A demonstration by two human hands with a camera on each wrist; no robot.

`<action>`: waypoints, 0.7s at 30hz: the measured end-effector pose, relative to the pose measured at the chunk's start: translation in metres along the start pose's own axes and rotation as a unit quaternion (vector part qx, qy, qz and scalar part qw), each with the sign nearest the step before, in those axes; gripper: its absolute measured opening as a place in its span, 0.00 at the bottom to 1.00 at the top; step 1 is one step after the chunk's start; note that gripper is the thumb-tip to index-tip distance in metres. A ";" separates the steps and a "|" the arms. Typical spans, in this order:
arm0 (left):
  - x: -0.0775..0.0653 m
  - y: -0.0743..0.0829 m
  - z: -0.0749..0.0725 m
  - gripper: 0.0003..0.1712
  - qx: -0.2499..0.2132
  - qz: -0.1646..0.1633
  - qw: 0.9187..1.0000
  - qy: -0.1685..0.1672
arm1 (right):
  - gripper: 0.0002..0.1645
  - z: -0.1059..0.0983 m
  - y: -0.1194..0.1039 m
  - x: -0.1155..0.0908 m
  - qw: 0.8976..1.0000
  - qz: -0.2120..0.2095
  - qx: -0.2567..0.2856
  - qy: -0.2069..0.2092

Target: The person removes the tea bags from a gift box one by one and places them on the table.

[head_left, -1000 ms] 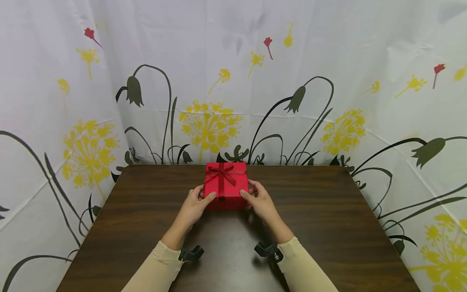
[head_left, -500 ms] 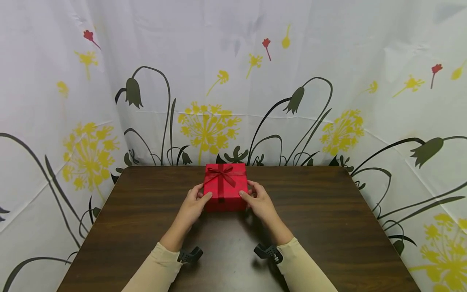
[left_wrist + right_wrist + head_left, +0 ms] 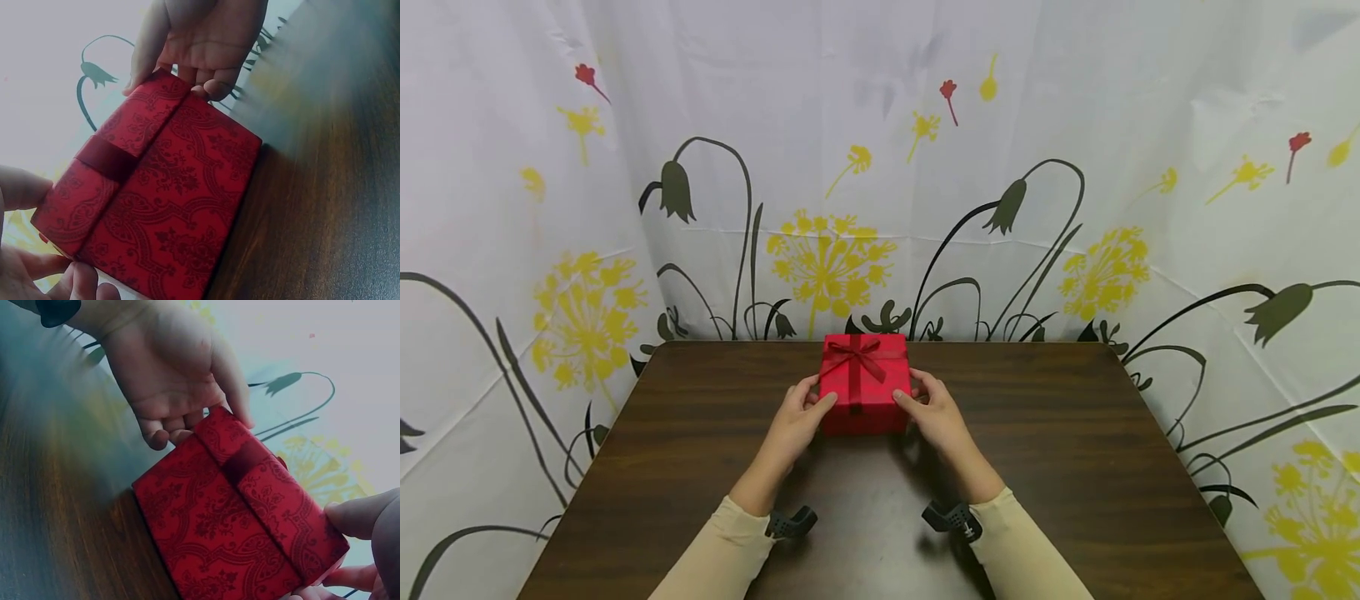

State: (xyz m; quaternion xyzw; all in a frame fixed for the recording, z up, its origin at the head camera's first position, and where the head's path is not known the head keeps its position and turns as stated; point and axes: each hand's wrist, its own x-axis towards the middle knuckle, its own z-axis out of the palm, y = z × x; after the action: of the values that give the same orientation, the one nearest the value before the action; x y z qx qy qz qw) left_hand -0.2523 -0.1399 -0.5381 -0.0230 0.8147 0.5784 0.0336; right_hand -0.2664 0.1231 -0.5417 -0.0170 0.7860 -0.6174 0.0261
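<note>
A red gift box point(image 3: 865, 379) with a dark red ribbon and bow on top sits near the far edge of the table. Its patterned lid point(image 3: 119, 140) rests on the box body point(image 3: 181, 194). My left hand point(image 3: 796, 417) pinches the lid's left side, thumb on the near left corner and fingers along the side. On the opposite side my right hand point(image 3: 940, 421) does the same, with its thumb point(image 3: 350, 515) on the near right corner. In the right wrist view, several fingers curl at the lower edge of the lid point(image 3: 275, 494).
The dark wooden table point(image 3: 1037, 467) reaches back to a white curtain point(image 3: 880, 167) printed with flowers, which hangs behind and at both sides. Black wrist cameras sit on both wrists, the right one point(image 3: 951, 518) close over the tabletop.
My left thumb has slid slightly to the left on the lid's front edge since one second ago. The box and my right hand stay in place.
</note>
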 end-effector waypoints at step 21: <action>-0.009 0.028 -0.012 0.38 -0.001 0.057 0.998 0.011 | 0.36 -0.010 -0.041 -0.001 0.997 -0.063 -0.046 0.026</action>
State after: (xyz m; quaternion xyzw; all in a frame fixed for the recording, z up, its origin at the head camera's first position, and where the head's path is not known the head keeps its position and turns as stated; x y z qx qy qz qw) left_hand -0.2456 -0.1418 -0.5076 0.0174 0.8144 0.5799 -0.0082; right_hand -0.2662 0.1236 -0.4999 -0.0513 0.8117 -0.5809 -0.0337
